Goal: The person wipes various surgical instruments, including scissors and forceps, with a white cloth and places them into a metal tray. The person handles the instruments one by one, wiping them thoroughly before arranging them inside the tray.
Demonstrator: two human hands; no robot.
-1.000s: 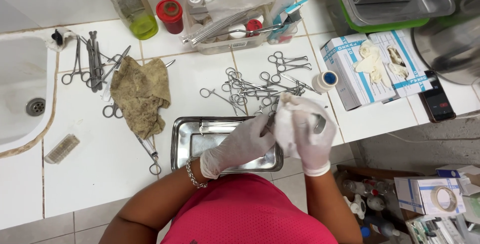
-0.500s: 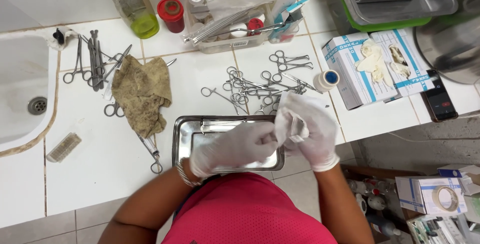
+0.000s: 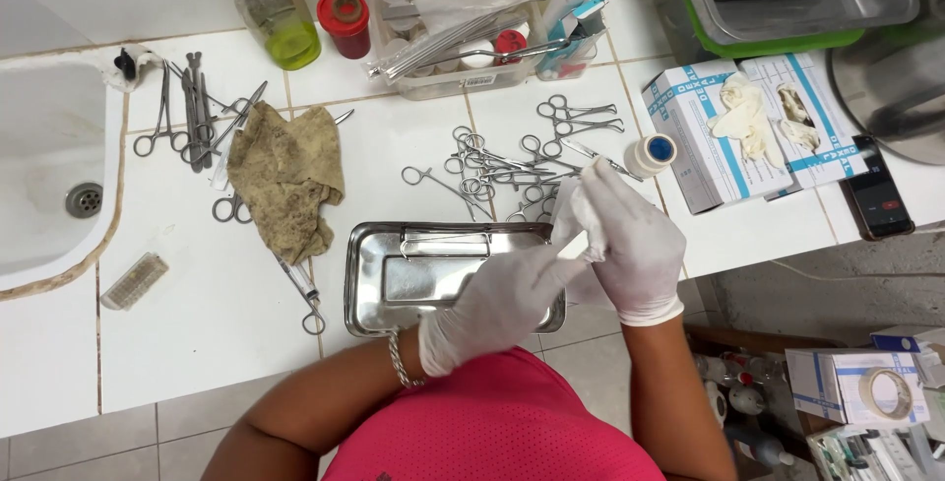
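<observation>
Both gloved hands pinch a white cloth (image 3: 569,215) between them: the left hand (image 3: 497,304) grips its lower edge from below, the right hand (image 3: 630,240) closes on it from the right. The cloth hangs over the right end of the steel tray (image 3: 369,289), with the pile of forceps (image 3: 512,171) just beyond that tray.

Crumpled white cloth (image 3: 569,220) above steel tray's (image 3: 374,245) right edge

The person wears a bright pink short-sleeved top of fine perforated mesh fabric. Both the left hand (image 3: 502,309) and the right hand (image 3: 633,243) are covered by thin white disposable gloves ending at the wrist. A silver chain bracelet (image 3: 398,360) circles the left wrist.
</observation>
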